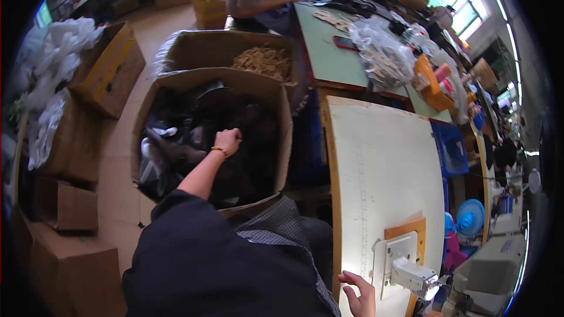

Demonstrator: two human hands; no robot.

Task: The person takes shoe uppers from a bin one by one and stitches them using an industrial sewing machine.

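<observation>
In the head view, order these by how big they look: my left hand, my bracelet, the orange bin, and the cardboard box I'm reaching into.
1. Cardboard box
2. Orange bin
3. Left hand
4. Bracelet

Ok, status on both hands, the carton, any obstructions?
Left hand at open carton of dark pieces, hold unclear. Right hand open beside white machine. Second carton close beyond; no obstruction seen.

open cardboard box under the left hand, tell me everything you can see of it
The cardboard box is brown, roughly squarish and upright, its thin rim slightly bowed in this view. Inside lie jumbled dark pieces, some shiny, material unclear. The left hand reaches in, fingers curled; whether it touches them is unclear. Another open carton stands just beyond.
</observation>
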